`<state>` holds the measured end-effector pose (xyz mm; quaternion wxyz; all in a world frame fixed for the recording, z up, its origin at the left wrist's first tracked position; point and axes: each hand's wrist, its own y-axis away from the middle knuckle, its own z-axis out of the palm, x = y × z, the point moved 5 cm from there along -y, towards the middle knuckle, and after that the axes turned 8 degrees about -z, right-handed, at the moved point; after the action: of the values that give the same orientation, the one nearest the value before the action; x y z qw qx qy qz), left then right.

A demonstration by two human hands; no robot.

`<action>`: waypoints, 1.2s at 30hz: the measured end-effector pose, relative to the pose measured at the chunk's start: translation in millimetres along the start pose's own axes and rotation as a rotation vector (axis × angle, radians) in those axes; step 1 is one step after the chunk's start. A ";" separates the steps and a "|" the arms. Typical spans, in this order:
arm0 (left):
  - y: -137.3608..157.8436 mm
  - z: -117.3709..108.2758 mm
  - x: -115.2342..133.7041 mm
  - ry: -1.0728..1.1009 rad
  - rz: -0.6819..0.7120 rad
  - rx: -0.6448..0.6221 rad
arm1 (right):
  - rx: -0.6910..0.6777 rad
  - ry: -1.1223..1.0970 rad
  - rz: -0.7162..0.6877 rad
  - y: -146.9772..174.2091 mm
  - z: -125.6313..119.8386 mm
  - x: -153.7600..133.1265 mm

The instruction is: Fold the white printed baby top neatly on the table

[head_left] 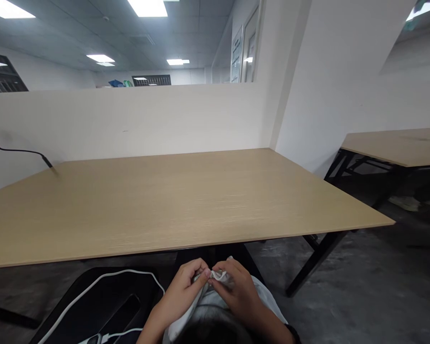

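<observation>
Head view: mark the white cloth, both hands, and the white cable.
white cloth (220,275), head view, on the bunched edge pinched between the fingers.
left hand (186,282), head view, on the back of the hand.
right hand (238,289), head view, on the back of the hand.
white cable (93,286), head view, on the loop over the black seat.

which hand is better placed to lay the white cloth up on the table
Right, narrowly. Both hands pinch the white cloth below the table edge, but the right hand lies over its top; the left hand grips from the side.
</observation>
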<state>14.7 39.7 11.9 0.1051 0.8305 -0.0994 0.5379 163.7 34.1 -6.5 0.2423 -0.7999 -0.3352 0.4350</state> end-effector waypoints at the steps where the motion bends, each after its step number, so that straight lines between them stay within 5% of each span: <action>1: 0.0 0.0 0.2 0.006 -0.004 -0.004 | 0.013 0.009 -0.014 0.0 -0.8 -0.3; 19: 0.7 -0.6 0.7 -0.097 -0.017 -0.049 | 0.078 0.043 -0.075 1.6 -7.0 -4.2; 29: -0.3 -15.8 -4.2 0.073 0.051 0.141 | 0.231 -0.074 0.021 -2.8 -20.8 -4.1; 36: 11.1 4.0 10.2 -0.262 0.097 -0.182 | 0.253 -0.261 0.168 5.1 -11.5 8.1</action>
<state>19.2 27.4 20.4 0.1399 0.8747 -0.2006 0.4185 178.4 35.6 -8.4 0.2582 -0.7249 -0.2383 0.5925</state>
